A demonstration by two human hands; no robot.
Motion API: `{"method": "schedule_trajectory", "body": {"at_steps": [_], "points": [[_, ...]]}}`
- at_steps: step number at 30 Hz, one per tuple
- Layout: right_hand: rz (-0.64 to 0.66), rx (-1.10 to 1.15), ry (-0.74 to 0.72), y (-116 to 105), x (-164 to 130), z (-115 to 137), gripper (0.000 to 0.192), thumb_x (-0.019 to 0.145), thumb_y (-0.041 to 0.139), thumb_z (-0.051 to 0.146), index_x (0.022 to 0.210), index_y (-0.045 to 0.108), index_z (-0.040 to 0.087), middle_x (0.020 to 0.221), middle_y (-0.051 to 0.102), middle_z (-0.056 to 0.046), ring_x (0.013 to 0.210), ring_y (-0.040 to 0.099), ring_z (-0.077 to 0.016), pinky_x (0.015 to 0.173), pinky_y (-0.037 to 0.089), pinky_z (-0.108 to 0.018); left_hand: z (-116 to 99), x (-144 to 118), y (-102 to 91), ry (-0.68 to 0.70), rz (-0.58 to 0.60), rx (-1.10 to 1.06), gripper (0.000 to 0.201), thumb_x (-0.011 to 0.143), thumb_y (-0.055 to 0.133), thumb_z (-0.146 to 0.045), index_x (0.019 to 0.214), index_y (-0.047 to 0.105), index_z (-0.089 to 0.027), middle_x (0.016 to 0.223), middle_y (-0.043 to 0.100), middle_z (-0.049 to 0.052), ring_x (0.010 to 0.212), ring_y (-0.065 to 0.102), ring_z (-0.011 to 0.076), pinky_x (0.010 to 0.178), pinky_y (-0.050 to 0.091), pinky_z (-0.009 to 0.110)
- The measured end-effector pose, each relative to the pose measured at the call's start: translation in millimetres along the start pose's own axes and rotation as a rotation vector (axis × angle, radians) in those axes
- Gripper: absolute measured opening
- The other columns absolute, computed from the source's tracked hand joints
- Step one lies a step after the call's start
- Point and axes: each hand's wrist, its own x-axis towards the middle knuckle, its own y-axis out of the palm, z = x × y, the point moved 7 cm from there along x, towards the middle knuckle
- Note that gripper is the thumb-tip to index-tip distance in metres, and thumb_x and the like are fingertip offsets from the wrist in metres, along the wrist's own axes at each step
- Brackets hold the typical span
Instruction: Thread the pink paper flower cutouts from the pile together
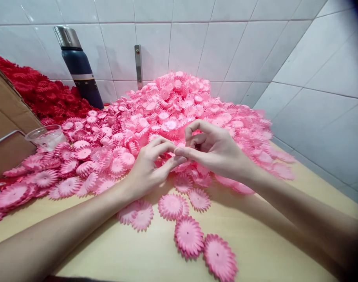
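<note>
Over the front of a large heap of pink scalloped flower-petal discs point(164, 103), my two hands meet, fingertips touching. My left hand point(155, 162) is closed in a pinch, thumb against the fingers. From the right, my right hand point(216, 150) pinches at the same spot with its fingers curled. Whatever lies between the fingertips is too small and hidden to make out; pink discs show right behind it. Below the hands, loose discs lie on the table, among them a darker-edged disc point(188, 237) and another one point(220, 256), each with a small centre hole.
A dark blue bottle point(80, 70) with a steel cap leans at the back left by red petal discs point(46, 92). A clear plastic cup point(48, 137) and a cardboard box point(8, 125) stand left. White tiled walls point(226, 43) bound the pale wooden table point(114, 250).
</note>
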Motion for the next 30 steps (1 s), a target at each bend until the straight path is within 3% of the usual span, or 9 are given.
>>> {"method": "schedule_trajectory", "body": {"at_steps": [5, 10, 15, 20, 25, 30], "points": [[-0.016, 0.003, -0.024, -2.3, -0.1, 2.3, 0.026, 0.079, 0.075, 0.030, 0.088, 0.052, 0.022, 0.062, 0.061, 0.005, 0.057, 0.063, -0.0135, 0.050, 0.046, -0.025, -0.9, -0.4, 1.1, -0.030, 0.040, -0.042, 0.006, 0.091, 0.057, -0.018, 0.089, 0.063, -0.018, 0.093, 0.059, 0.005, 0.090, 0.057, 0.0167, 0.083, 0.046, 0.033], [0.009, 0.074, -0.025, -9.2, 2.3, 1.3, 0.027, 0.080, 0.074, 0.028, 0.099, 0.057, 0.020, 0.077, 0.068, 0.000, 0.076, 0.068, -0.0168, 0.066, 0.055, -0.029, 1.7, 0.6, -9.1, -0.068, -0.088, 0.001, 0.010, 0.092, 0.055, -0.021, 0.084, 0.060, -0.020, 0.090, 0.056, 0.002, 0.089, 0.054, 0.0165, 0.083, 0.044, 0.033], [0.037, 0.028, 0.010, -9.9, 1.7, -0.7, 0.030, 0.078, 0.076, 0.027, 0.099, 0.055, 0.021, 0.077, 0.068, 0.000, 0.074, 0.068, -0.0179, 0.067, 0.055, -0.032, 8.3, 1.1, -8.4, -0.114, -0.088, 0.020, 0.009, 0.089, 0.058, -0.022, 0.081, 0.062, -0.019, 0.092, 0.057, 0.004, 0.091, 0.055, 0.0182, 0.086, 0.044, 0.035], [0.060, 0.035, 0.024, -8.2, 0.7, 1.3, 0.031, 0.076, 0.078, 0.029, 0.096, 0.056, 0.022, 0.078, 0.069, -0.001, 0.076, 0.068, -0.0185, 0.066, 0.054, -0.032, 3.2, 0.6, -7.8, -0.051, -0.083, 0.027, 0.007, 0.089, 0.058, -0.020, 0.085, 0.063, -0.021, 0.096, 0.055, 0.004, 0.096, 0.056, 0.0183, 0.090, 0.046, 0.036], [-0.077, 0.148, 0.084, -22.4, 4.0, -3.9, 0.036, 0.074, 0.079, 0.032, 0.101, 0.057, 0.022, 0.072, 0.068, 0.001, 0.071, 0.067, -0.0156, 0.065, 0.054, -0.029, -4.9, -1.5, -17.4, 0.026, -0.250, -0.006, 0.008, 0.088, 0.059, -0.017, 0.085, 0.061, -0.024, 0.093, 0.050, 0.003, 0.089, 0.052, 0.0170, 0.080, 0.050, 0.033], [-0.214, 0.186, 0.112, -26.3, 6.3, -8.9, 0.034, 0.073, 0.079, 0.030, 0.098, 0.058, 0.024, 0.073, 0.066, 0.002, 0.073, 0.066, -0.0155, 0.070, 0.054, -0.031, -1.6, -4.1, -19.4, 0.057, -0.301, -0.070, 0.012, 0.089, 0.055, -0.014, 0.087, 0.057, -0.026, 0.093, 0.050, 0.002, 0.089, 0.052, 0.0164, 0.077, 0.051, 0.032]]}}
